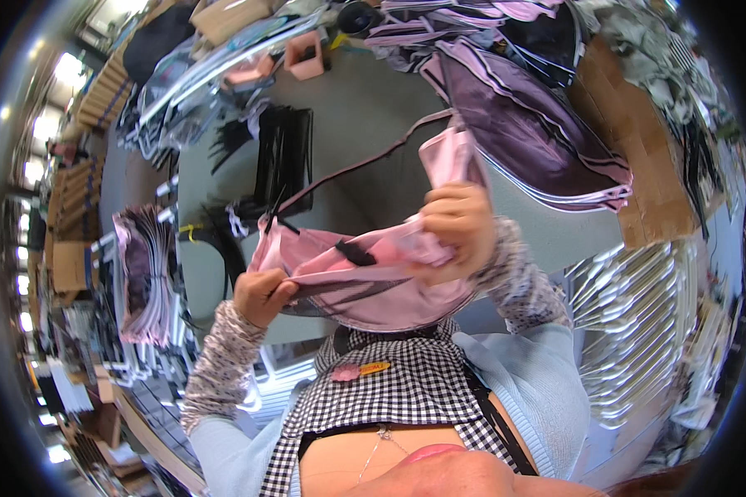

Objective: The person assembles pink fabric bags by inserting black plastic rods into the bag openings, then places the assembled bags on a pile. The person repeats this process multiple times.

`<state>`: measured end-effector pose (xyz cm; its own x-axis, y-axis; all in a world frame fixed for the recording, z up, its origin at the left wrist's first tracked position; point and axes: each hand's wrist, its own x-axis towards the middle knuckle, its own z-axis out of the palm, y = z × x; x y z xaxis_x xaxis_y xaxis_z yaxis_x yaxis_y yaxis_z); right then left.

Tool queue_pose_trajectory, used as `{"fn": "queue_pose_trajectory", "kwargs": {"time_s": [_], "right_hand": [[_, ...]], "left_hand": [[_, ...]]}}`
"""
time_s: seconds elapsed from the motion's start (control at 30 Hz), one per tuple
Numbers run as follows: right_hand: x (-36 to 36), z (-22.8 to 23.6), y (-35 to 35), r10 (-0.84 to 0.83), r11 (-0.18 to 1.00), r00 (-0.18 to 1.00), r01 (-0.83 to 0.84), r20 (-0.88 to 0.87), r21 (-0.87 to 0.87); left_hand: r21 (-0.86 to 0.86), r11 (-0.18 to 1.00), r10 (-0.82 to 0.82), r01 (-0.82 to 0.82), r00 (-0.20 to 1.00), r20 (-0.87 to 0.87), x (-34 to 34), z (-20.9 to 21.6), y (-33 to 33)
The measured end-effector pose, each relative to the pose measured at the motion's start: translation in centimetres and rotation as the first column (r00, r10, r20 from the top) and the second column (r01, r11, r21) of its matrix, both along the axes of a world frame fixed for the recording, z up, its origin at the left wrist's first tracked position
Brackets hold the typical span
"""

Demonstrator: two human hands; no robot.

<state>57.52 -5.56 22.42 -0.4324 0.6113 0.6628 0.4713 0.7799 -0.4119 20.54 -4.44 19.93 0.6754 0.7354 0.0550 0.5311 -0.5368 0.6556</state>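
Note:
A pink fabric piece [389, 300] with dark mesh, pale edging and a small black patch [356, 253] hangs stretched between my hands, just in front of my body. My left hand [264, 296] pinches its left edge. Higher up and to the right, my right hand [459, 230] is closed round a bunched part of the same piece, with some fabric sticking up above the fist. From its left corner a thin mauve strap [365, 160] runs up toward the far right. What lies inside my right fist is hidden.
Behind my hands is a grey-green table [373, 83] with a stack of black strips [285, 153] and a pink box [305, 56]. Purple-pink sewn pieces [522, 124] lie at the far right beside brown cardboard [630, 149]. White hangers [630, 323] line the right; folded pieces [145, 273] hang left.

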Motion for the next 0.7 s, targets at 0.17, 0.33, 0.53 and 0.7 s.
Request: {"fn": "queue_pose_trajectory", "kwargs": {"time_s": [0.17, 0.33, 0.53, 0.7], "right_hand": [[8.3, -3.3, -0.1, -0.114, 0.973, 0.973, 0.069, -0.202, -0.22], [6.7, -3.8, -1.4, -0.512, 0.859, 0.836, 0.501, 0.198, 0.108], [2.6, -4.1, -2.5, -0.328, 0.937, 0.939, 0.31, 0.098, 0.162], [2.2, -6.8, 0.5, -0.282, 0.959, 0.959, 0.281, 0.026, 0.036]], "left_hand": [[0.207, 0.955, -0.242, 0.214, 0.963, 0.12, 1.9, 2.3, -1.2], [0.196, 0.888, -0.46, 0.416, 0.805, 0.375, 8.1, 1.6, -3.5], [0.337, 0.817, -0.577, 0.468, 0.666, 0.473, 11.3, 1.1, -3.8], [0.483, 0.666, -0.734, 0.569, 0.616, 0.287, 13.1, -3.6, -2.8]]}}
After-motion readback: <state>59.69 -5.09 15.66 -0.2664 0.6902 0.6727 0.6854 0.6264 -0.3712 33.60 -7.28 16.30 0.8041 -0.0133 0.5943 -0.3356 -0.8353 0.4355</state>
